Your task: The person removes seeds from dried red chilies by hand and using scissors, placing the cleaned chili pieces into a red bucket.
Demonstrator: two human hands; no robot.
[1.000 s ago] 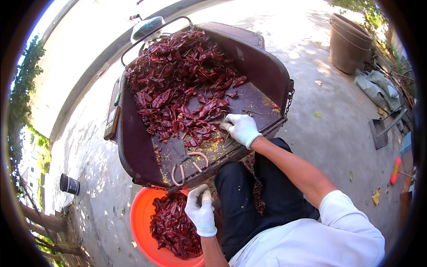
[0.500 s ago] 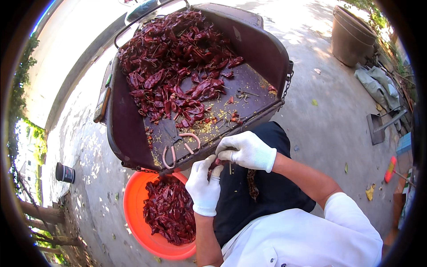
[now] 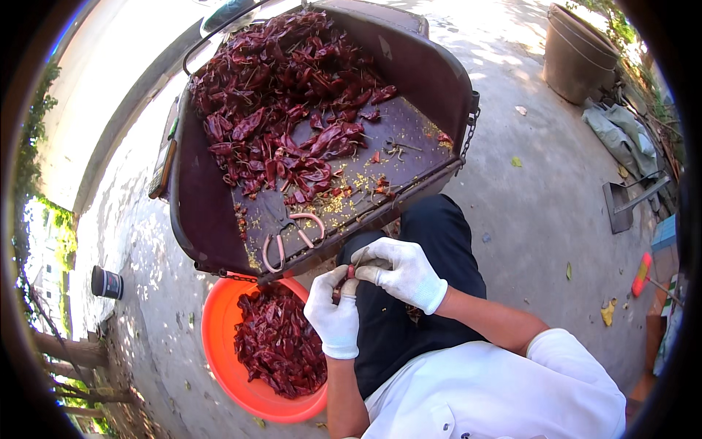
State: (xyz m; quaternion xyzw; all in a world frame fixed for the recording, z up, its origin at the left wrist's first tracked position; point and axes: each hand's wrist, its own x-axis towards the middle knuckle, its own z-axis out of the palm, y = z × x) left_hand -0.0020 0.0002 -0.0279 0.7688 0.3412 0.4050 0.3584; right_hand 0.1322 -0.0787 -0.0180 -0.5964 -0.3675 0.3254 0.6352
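Worn on the person's head, the left of two fisheye cameras looks steeply down and forward over the white shirt [image 3: 504,388], with the left hand [image 3: 333,311] and right hand [image 3: 406,272] near, the brown cart bed [image 3: 439,77] beyond and grey ground [image 3: 530,227] all round

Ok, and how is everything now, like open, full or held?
Red chili: held, mostly hidden
Left hand: gloved, closed on the red chili
Right hand: gloved, curled at the red chili, grip unclear
Pink-handled scissors: lying down, handles spread
Orange basin: partly filled with chilies
Cart: chili heap toward its far side
Brown bucket: standing upright
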